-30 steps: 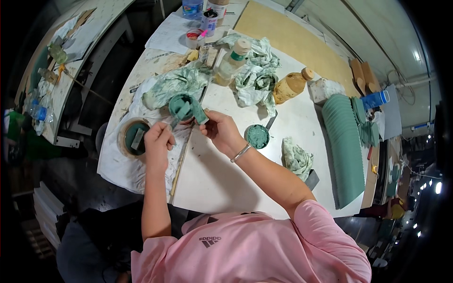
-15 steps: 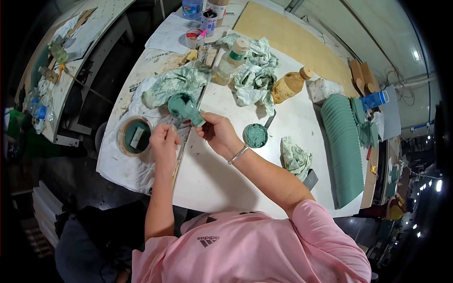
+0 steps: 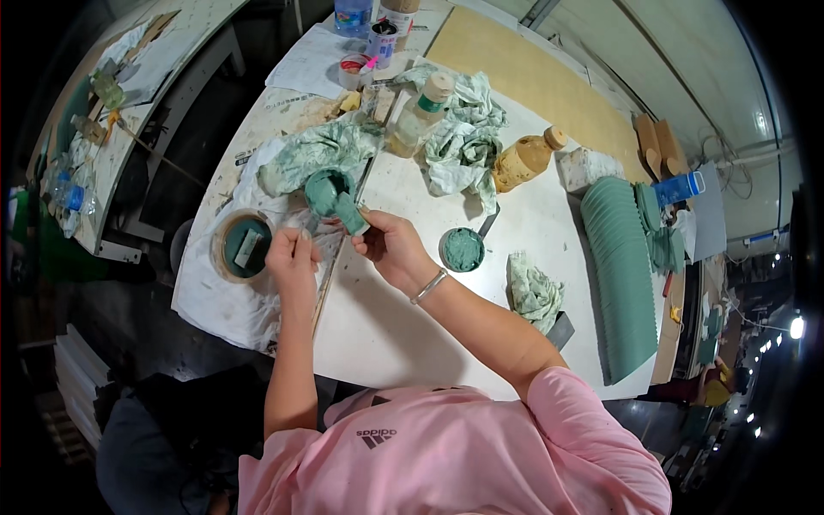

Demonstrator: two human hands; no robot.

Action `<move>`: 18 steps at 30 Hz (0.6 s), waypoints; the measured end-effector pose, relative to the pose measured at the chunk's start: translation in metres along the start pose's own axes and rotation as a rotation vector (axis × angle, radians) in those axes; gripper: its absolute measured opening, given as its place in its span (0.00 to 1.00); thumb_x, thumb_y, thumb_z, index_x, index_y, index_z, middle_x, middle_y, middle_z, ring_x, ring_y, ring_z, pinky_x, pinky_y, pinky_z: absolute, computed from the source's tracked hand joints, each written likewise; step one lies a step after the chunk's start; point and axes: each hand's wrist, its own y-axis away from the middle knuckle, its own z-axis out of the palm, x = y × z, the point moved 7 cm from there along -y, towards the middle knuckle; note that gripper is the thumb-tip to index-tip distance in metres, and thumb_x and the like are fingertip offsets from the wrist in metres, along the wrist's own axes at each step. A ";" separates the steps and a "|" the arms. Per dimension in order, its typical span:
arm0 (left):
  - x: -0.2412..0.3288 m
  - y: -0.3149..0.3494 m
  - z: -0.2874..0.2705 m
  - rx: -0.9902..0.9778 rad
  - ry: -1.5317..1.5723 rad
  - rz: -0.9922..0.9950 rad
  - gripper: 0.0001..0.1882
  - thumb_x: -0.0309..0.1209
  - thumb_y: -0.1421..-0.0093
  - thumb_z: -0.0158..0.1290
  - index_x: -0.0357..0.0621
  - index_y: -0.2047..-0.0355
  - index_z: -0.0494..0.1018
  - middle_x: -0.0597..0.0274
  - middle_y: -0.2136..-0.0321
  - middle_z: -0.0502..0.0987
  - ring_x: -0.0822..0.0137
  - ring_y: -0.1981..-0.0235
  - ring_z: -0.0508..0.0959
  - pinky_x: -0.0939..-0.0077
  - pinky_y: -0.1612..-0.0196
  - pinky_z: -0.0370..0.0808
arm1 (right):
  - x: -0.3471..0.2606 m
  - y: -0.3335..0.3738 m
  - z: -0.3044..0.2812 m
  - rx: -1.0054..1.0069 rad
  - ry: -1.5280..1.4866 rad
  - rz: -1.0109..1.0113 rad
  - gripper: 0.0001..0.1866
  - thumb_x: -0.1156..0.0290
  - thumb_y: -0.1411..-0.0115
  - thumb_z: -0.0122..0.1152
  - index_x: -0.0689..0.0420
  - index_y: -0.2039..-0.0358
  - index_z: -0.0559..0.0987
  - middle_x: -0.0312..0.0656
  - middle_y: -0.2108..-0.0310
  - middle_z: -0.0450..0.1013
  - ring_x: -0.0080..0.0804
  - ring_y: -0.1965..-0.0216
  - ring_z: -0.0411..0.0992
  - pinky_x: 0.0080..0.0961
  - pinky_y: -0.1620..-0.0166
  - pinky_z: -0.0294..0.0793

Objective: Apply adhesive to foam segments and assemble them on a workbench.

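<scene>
My right hand (image 3: 390, 240) pinches a short, flat green piece (image 3: 350, 214) by its near end. The far end of that piece overlaps a small round cup (image 3: 324, 185) smeared with green, with a dark patch inside. I cannot tell whether the two touch. My left hand (image 3: 293, 256) is closed beside it, fingers curled; what they hold, if anything, is hidden. Left of that hand, a round tub (image 3: 225, 262) contains dark green material and a pale block (image 3: 248, 248). Right of my right hand stands another small cup (image 3: 463, 249) full of green paste.
Stained rags (image 3: 463, 150) and a white cloth (image 3: 219, 309) lie about. A clear bottle (image 3: 416, 120) and an amber bottle (image 3: 528, 159) stand at the back. A long row of green curved pieces (image 3: 620, 283) lines the right side of the white board (image 3: 403, 330).
The flat green piece has tilted and shifted slightly in my right hand, showing more of the cup's inside. My left hand has moved a little left and down.
</scene>
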 end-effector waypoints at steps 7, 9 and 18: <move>-0.012 0.005 0.002 -0.067 0.017 -0.044 0.06 0.25 0.32 0.49 0.39 0.69 0.69 0.69 0.81 0.71 0.81 0.81 0.65 0.85 0.77 0.61 | 0.001 -0.003 -0.001 0.033 0.058 -0.002 0.11 0.69 0.34 0.55 0.64 0.61 0.80 0.42 0.67 0.79 0.23 0.75 0.73 0.18 0.72 0.75; -0.017 -0.002 0.000 -0.023 -0.029 0.024 0.06 0.25 0.32 0.49 0.39 0.69 0.69 0.69 0.81 0.72 0.81 0.81 0.65 0.85 0.77 0.62 | 0.000 -0.002 0.003 -0.015 0.051 0.006 0.11 0.68 0.34 0.55 0.63 0.63 0.80 0.42 0.67 0.80 0.23 0.75 0.73 0.18 0.72 0.74; 0.022 0.033 0.012 0.032 -0.759 0.817 0.02 0.20 0.40 0.54 0.37 0.67 0.75 0.54 0.76 0.78 0.57 0.76 0.79 0.63 0.71 0.74 | -0.002 -0.011 -0.004 0.111 0.067 -0.063 0.09 0.68 0.36 0.59 0.62 0.67 0.80 0.41 0.72 0.77 0.24 0.76 0.73 0.19 0.72 0.76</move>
